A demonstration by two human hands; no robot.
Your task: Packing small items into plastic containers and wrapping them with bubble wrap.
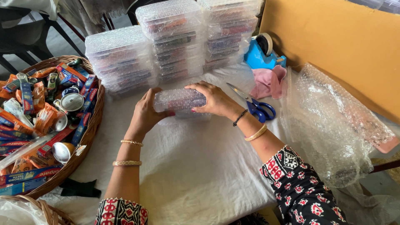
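While both hands press on it from either end, the bubble-wrapped packet (180, 100) sits just above the white cloth (200, 166) at the centre of the head view, a little below the stacks of wrapped boxes (175, 41) that fill the upper middle. The left hand (146, 114) is clamped round the packet's left end, thumb under and fingers curled over; the right hand (214, 100) is closed over its right end and top, palm down. No tape shows on the wrap, so I judge that a loosened grip at either end could let the sheet spring open and the contents slide out.

Just right of the right wrist lie blue-handled scissors (254, 106), blades pointing to the upper left; a sideways sweep of that arm could catch them. Further up sit a blue tape dispenser (262, 54) and a pink cloth (268, 81). A loose heap of bubble wrap (333, 125) at the right edge could slip off the table. At the left, a wicker basket (89, 129) brims with small packets and tins that a nudge might spill.
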